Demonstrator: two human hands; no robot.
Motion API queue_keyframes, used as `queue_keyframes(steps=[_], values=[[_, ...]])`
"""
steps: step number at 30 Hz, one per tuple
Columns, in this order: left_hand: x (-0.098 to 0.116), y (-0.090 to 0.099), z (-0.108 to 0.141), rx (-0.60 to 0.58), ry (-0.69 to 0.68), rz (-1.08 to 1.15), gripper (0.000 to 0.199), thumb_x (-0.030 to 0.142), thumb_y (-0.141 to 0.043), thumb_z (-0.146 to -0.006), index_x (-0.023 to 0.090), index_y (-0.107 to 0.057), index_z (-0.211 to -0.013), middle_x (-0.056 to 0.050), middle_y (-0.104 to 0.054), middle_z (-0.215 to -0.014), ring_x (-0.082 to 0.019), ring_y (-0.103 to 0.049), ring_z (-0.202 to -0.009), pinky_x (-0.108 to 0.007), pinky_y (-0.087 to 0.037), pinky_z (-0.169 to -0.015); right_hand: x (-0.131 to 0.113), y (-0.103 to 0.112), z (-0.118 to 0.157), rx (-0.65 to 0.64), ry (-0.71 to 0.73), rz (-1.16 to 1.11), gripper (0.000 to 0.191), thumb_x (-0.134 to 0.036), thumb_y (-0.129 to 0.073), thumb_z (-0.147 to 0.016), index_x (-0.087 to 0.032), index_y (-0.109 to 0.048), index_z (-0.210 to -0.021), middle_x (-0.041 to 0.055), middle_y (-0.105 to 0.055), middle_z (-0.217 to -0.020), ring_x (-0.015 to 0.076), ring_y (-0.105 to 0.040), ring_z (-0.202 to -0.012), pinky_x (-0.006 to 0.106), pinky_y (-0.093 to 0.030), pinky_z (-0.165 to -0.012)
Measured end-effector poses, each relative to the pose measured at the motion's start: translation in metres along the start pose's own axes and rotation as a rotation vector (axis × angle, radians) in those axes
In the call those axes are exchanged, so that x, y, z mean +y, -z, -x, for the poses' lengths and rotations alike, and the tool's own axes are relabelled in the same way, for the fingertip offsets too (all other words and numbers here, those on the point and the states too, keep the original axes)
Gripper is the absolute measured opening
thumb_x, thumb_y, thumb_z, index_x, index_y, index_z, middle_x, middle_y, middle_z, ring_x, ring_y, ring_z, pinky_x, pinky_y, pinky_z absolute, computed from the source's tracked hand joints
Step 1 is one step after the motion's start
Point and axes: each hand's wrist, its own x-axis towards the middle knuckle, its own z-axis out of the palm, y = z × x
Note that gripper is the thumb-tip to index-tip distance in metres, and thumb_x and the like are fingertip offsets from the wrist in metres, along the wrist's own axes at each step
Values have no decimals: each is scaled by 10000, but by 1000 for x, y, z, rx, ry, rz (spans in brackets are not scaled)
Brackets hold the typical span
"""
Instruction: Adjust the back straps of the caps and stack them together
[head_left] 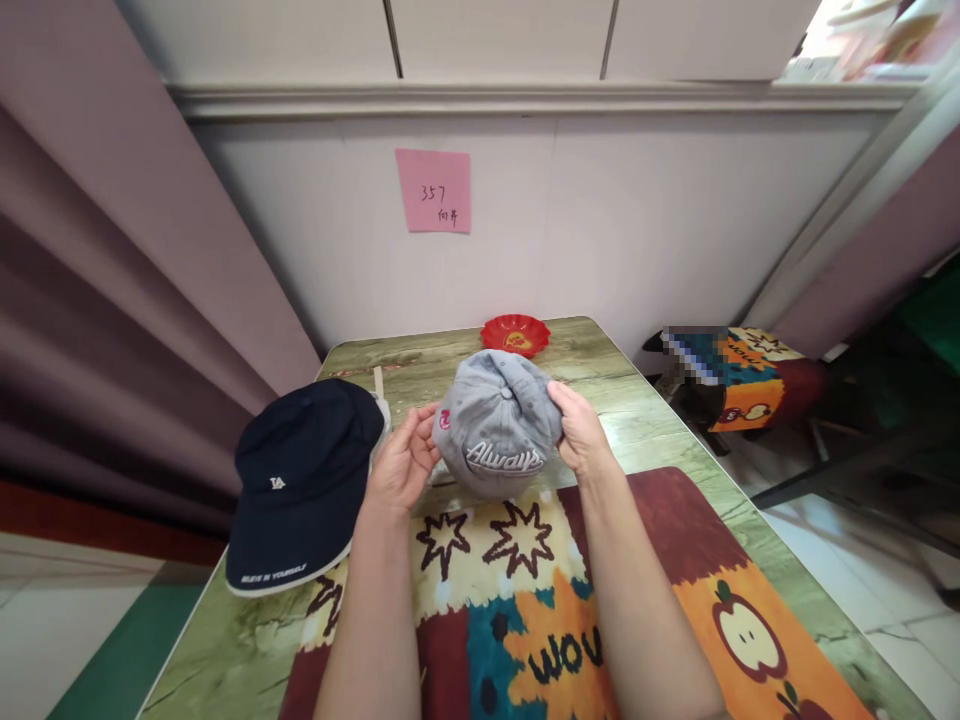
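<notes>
A grey baseball cap [504, 415] with white "Always" lettering and a small pink patch is held up over the table, its crown facing me. My left hand [405, 455] grips the cap's left edge, fingers partly behind it. On the opposite edge, my right hand [579, 425] pinches the fabric between thumb and fingers. To the left of my left hand lies a dark navy bucket-style hat [304, 480] with a small white logo and white lettering along its light-edged brim.
A red scalloped dish [515, 335] sits at the far edge of the green marbled table [360, 352]. A colourful printed mat [517, 600] covers the near part. Behind, a pink paper note [435, 192] is stuck on the white wall. Purple curtains [150, 200] hang at left.
</notes>
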Motion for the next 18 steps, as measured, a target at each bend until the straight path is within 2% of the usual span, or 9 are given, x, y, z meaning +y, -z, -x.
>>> queue_keyframes(steps=[2, 4, 9, 12, 15, 18], values=[[-1, 1, 1, -69, -31, -60, 376, 445, -660, -862, 145, -682, -1090, -86, -763, -955, -148, -708, -767, -244, -552, -696, -2, 4, 0, 30, -1, -77, 451, -567, -691, -792, -193, -672, -1043, 86, -738, -1139, 264, -669, -1120, 398, -545, -969], [-4, 0, 2, -90, -47, -148, 472, 462, -732, -795, 151, -670, -1144, -97, -756, -1019, -155, -703, -796, -237, -538, -690, -3, 7, 1, 6, -9, -85, 483, -527, -737, -766, -186, -656, -1098, 95, -713, -1211, 264, -654, -1152, 391, -527, -998], [-18, -6, 0, -3, -65, -414, 701, 378, -871, -636, 158, -602, -1245, -119, -738, -1102, -201, -706, -910, -250, -528, -749, 4, 10, 5, -147, -92, 111, 753, -415, -871, -625, -200, -554, -1273, 112, -719, -1187, 275, -686, -1081, 398, -556, -927], [-19, -13, 1, 11, -207, -468, 771, 377, -847, -661, 178, -531, -1335, -120, -720, -1145, -234, -690, -1025, -284, -538, -833, 8, 6, 5, -146, -22, 135, 762, -415, -847, -652, -181, -534, -1306, 126, -701, -1222, 270, -673, -1113, 402, -541, -957], [-17, -19, 4, -14, -371, -445, 770, 367, -774, -748, 233, -443, -1431, -116, -637, -1321, -245, -609, -1211, -295, -508, -956, 5, -3, 4, -82, 81, 79, 724, -448, -773, -736, -194, -505, -1359, 116, -660, -1304, 253, -634, -1190, 395, -510, -1020], [-17, -23, 5, -33, -421, -426, 768, 329, -726, -790, 249, -389, -1476, -111, -542, -1446, -245, -508, -1335, -289, -460, -1034, 4, -10, 4, -63, 117, 20, 644, -452, -686, -817, -209, -493, -1381, 96, -638, -1344, 231, -606, -1236, 383, -481, -1064]])
